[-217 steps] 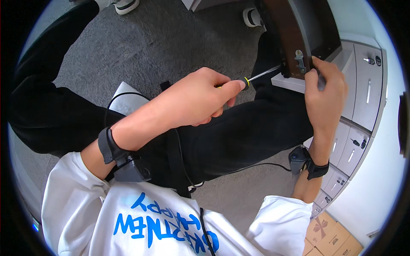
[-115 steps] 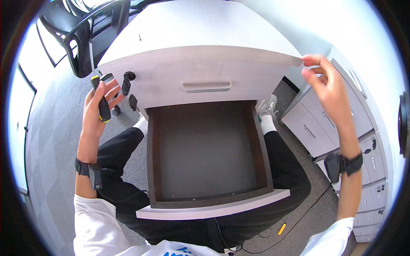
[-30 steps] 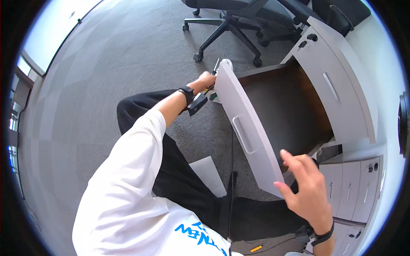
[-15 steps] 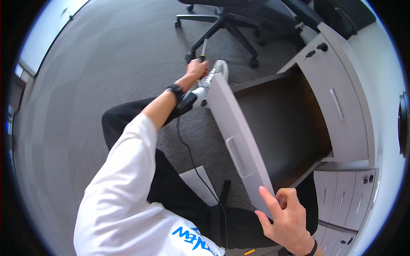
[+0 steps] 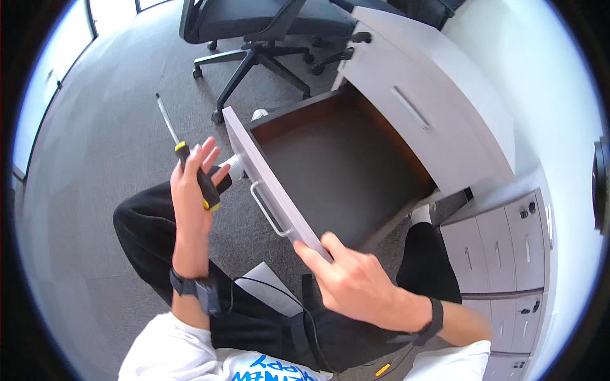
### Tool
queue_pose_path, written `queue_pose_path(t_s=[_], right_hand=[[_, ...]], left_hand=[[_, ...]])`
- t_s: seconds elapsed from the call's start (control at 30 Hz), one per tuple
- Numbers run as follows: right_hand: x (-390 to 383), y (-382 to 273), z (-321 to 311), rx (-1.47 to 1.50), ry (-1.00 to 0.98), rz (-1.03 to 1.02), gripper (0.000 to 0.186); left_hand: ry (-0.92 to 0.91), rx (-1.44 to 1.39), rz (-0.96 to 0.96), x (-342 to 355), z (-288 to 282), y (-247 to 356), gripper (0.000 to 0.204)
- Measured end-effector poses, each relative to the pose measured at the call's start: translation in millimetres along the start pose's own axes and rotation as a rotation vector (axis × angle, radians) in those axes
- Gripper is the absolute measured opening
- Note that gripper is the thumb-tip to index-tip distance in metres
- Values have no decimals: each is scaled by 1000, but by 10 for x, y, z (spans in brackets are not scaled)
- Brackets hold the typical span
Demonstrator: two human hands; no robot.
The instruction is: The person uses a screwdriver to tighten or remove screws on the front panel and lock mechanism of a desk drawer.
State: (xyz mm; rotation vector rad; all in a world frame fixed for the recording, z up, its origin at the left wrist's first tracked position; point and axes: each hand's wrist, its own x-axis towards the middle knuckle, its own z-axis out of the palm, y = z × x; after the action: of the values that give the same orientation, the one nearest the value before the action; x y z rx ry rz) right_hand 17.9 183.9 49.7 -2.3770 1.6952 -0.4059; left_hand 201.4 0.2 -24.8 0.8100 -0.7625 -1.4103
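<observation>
Black handle, yellow bands: who has the screwdriver [image 5: 204,185]?

Left hand [image 5: 189,198]. Thumb holds the handle against the palm, other fingers spread, not wrapped. Light grasp. Shaft points up and left of that grip, tip in the air over the carpet [image 5: 95,190].

And the right hand [image 5: 362,286]?

Grasping the top edge of the pulled-out drawer [image 5: 352,165]. Thumb on the inner side, index finger on the outer face, at the near end of the front.

Where's the drawer relative to the grips?

Dark inside lies just beyond the right grip. It runs back into the pale cabinet [image 5: 451,120], farther up and right. Left hand sits left of the front, apart from it. Metal pull [image 5: 270,213] on the front is between the two hands, nearer the right one.

Other stuff around?

Office chair [image 5: 248,28] well beyond the left grip. Low cabinets [image 5: 499,254] right of the right grip. White flat piece [image 5: 270,286] below, between both hands. Small yellow-orange item [image 5: 382,369] below the right hand, near the bottom; can't tell what it is.
</observation>
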Motion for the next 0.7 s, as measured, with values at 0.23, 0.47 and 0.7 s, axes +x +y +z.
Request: queue_pose_path(t_s=[0.23,0.47,0.7], right_hand=[[257,321,4,-8,205,91,29],[359,581,-74,-107,284,61,32],[422,320,-1243,-329,-291,1,30]], left_hand=[[-65,41,-148,-571,486,-220,39],[-26,11,-166,-640,642,-551,41],[-32,194,-89,-500,577,-690,27]])
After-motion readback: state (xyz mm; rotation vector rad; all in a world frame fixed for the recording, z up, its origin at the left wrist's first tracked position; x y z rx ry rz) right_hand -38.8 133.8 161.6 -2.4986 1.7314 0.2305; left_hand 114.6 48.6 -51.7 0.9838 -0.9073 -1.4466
